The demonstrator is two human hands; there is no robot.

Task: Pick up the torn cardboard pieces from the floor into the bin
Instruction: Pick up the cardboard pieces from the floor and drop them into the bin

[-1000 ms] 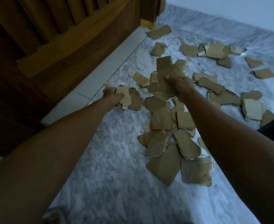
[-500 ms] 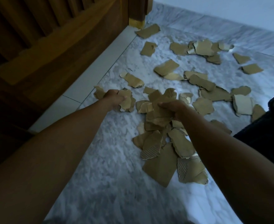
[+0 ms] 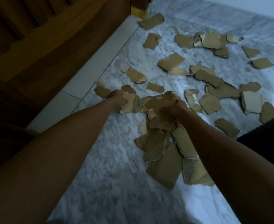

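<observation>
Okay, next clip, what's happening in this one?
A person is gathering torn cardboard off a marble floor. The left hand grips a few pieces near the wooden furniture, and the right hand holds a crumpled bunch. Many scraps are scattered beyond them. No bin is in view.

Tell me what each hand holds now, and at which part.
The left hand grips a few cardboard pieces at their left edges. The right hand clutches a crumpled bunch of pieces around its middle.

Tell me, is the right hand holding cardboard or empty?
Holding: the right hand grips a bunch of torn cardboard pieces above the floor pile.
</observation>
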